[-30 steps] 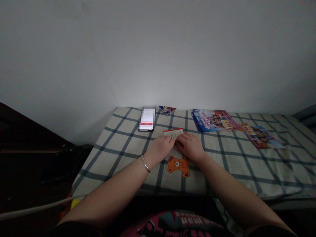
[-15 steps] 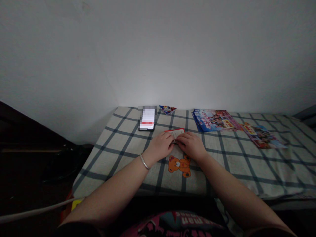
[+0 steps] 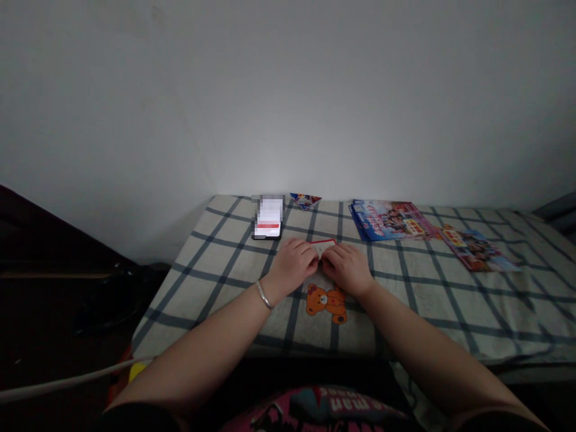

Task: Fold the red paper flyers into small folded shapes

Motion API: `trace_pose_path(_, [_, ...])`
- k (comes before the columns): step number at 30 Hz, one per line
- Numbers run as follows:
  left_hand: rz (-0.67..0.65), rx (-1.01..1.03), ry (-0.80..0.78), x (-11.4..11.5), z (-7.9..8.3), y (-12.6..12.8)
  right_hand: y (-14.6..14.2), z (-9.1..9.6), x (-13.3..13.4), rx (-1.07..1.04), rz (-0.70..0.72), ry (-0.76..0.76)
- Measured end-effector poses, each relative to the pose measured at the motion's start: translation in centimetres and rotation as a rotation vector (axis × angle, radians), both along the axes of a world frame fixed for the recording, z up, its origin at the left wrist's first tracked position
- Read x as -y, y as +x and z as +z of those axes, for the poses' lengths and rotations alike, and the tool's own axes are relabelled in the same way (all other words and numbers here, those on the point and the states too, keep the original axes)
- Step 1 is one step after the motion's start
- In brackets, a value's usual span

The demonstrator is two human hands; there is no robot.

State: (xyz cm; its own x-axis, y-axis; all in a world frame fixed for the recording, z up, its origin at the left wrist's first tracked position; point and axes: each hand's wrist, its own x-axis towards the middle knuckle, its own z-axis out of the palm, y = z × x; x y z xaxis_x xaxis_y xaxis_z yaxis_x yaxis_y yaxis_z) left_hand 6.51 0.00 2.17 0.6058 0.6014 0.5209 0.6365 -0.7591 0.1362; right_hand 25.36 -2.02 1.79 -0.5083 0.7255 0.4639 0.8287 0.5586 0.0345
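A small folded paper (image 3: 324, 246), white with a red edge, lies on the checked cloth (image 3: 216, 264) between my two hands. My left hand (image 3: 292, 264), with a bracelet at the wrist, has its fingers curled down on the paper's left part. My right hand (image 3: 348, 267) presses its fingers on the right part. Most of the paper is hidden under the fingers.
A phone (image 3: 269, 218) with a lit screen lies beyond my hands. A small folded colourful paper (image 3: 305, 200) sits near the wall. Two printed leaflets (image 3: 389, 219) (image 3: 477, 247) lie to the right. An orange bear print (image 3: 327, 302) marks the cloth near me.
My left hand has slid forward over the paper, covering more of it; less of the paper shows past the fingers than before. The right hand has barely moved.
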Motion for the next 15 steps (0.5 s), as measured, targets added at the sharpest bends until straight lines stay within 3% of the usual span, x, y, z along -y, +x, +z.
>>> trace_pose_path(5, [-0.009, 0.037, 0.06, 0.17, 0.02, -0.01, 0.0, -0.06, 0.12, -0.081, 0.052, 0.037])
trace_pose_path(15, [-0.029, 0.068, 0.054, 0.24, 0.23, -0.11, -0.13, 0.19, 0.08, -0.216, 0.066, -0.048])
